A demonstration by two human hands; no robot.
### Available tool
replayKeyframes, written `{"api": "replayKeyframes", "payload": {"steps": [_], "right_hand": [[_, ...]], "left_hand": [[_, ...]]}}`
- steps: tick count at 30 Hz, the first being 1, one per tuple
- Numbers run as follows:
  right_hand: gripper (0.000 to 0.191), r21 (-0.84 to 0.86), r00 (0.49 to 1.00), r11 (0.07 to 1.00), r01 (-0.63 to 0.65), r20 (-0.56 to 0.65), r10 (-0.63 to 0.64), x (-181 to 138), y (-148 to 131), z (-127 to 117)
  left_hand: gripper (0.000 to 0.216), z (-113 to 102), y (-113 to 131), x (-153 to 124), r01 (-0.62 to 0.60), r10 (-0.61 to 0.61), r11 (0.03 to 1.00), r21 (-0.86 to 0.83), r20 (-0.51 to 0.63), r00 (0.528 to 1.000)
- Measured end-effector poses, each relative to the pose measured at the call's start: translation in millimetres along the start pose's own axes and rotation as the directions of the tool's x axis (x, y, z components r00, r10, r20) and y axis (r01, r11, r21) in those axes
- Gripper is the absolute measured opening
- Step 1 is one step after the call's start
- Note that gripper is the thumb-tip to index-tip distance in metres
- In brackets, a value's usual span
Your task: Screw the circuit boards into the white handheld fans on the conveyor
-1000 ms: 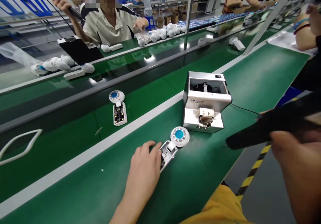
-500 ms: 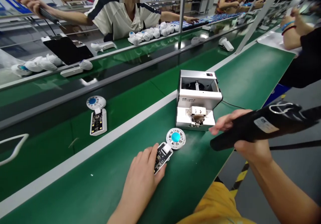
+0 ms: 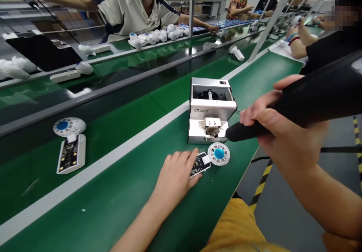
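My left hand (image 3: 175, 173) is closed around the board end of a white device (image 3: 218, 154) on the green bench. Its round vented head has a blue centre, and part of its black circuit board shows beside my fingers. In my right hand (image 3: 292, 141) is a black electric screwdriver (image 3: 328, 88), gripped around its body. The narrow end of the screwdriver points left, close to the front right corner of a silver screw feeder (image 3: 210, 110). The device's head lies just in front of that feeder. My palm hides the rest of the board.
Another open device (image 3: 72, 150) lies on the green conveyor (image 3: 135, 131) to the left. Across the belt, a co-worker (image 3: 127, 11) stands behind several bagged units (image 3: 155, 36). A black clipboard-like panel (image 3: 42, 52) is at far left. Another person's arm (image 3: 299, 46) is at right.
My left hand has moved right with the device, turning its head further right. The screwdriver has come nearer the feeder's front, its body now tilted up to the right. The view has shifted.
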State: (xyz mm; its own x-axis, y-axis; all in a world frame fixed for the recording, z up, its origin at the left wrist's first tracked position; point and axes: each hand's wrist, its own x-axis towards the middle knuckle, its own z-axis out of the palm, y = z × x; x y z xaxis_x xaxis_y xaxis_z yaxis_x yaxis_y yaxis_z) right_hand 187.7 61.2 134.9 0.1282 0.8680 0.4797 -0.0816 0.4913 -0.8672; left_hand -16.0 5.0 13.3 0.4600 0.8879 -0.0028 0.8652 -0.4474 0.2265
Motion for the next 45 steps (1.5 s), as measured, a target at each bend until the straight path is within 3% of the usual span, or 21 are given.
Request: {"api": "replayKeyframes", "payload": {"steps": [5, 13, 19, 25, 30, 36, 45], "right_hand": [[0.024, 0.067, 0.993, 0.992, 0.109, -0.062, -0.105, 3, 9, 20], [0.018, -0.007, 0.990, 0.991, 0.135, -0.051, -0.135, 9, 25, 32], [0.021, -0.037, 0.996, 0.996, 0.082, 0.037, -0.080, 1, 21, 29], [0.025, 0.009, 0.969, 1.000, -0.027, 0.247, 0.024, -30, 18, 20], [0.024, -0.049, 0.969, 0.999, 0.012, 0.246, 0.001, -41, 32, 24], [0.025, -0.001, 0.966, 0.999, 0.044, 0.254, -0.043, -41, 44, 27], [0.029, 0.152, 0.936, 0.987, -0.049, 0.352, -0.007, -44, 43, 26]], "left_hand": [[0.044, 7, -8, -13, 0.043, -0.054, 0.988, -0.145, -0.072, 0.996], [0.045, 16, -14, -11, 0.002, -0.036, 0.937, -0.349, -0.093, 0.995], [0.046, 15, -11, -10, -0.013, -0.015, 0.928, -0.373, -0.071, 0.997], [0.046, 13, -8, -11, -0.002, -0.021, 0.930, -0.366, -0.059, 0.998], [0.047, 12, -8, -10, -0.003, -0.020, 0.933, -0.359, -0.061, 0.998], [0.048, 14, -8, -9, -0.016, -0.012, 0.931, -0.366, -0.073, 0.997], [0.047, 14, -7, -11, -0.026, -0.004, 0.923, -0.383, -0.078, 0.997]]}}
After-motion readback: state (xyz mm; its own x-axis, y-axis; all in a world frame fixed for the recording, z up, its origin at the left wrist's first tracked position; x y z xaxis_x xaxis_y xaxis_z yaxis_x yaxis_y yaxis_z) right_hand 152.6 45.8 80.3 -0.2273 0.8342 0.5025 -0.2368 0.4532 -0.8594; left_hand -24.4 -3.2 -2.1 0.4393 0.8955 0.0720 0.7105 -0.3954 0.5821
